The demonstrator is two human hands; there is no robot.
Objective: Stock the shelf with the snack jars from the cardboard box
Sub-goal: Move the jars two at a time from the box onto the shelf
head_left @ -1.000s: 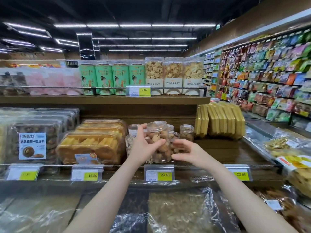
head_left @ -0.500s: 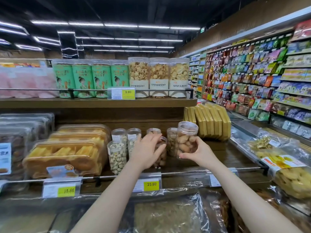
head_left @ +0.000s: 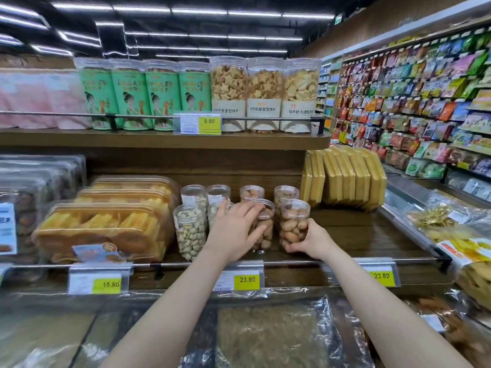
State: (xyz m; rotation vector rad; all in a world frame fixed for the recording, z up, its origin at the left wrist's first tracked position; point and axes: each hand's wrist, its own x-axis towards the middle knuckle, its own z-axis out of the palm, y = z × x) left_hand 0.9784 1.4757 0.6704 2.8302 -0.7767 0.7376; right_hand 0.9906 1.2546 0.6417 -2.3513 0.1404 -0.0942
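Clear plastic snack jar (head_left: pixel 294 224), filled with brown nuts, stands upright on the dark wooden shelf (head_left: pixel 358 235), at the right end of the front row of jars. Its long axis is vertical. The right hand (head_left: pixel 310 239) holds it low down: fingers curled round the base on the right and front, thumb side toward the camera. The jar lies up and left of that palm, so any release means opening the fingers and drawing back toward the right and front.

The left hand (head_left: pixel 233 229) rests over the neighbouring jar (head_left: pixel 263 229), fingers spread and slightly bent against its lid and side; whether they truly grip it cannot be told. That jar stands just beside the held one, a narrow gap between them. The right hand is the nearer to the jar being placed.

Surface: flat wood planks, a metal rail (head_left: pixel 398 260) along the front edge. Judged room: open shelf to the right of the held jar, as far as the yellow packs (head_left: pixel 345 179); behind it a further jar (head_left: pixel 285 193) stands close. To the left, pistachio jar (head_left: pixel 190 229) and tray packs (head_left: pixel 106 229) fill the space. The cardboard box is not in view.
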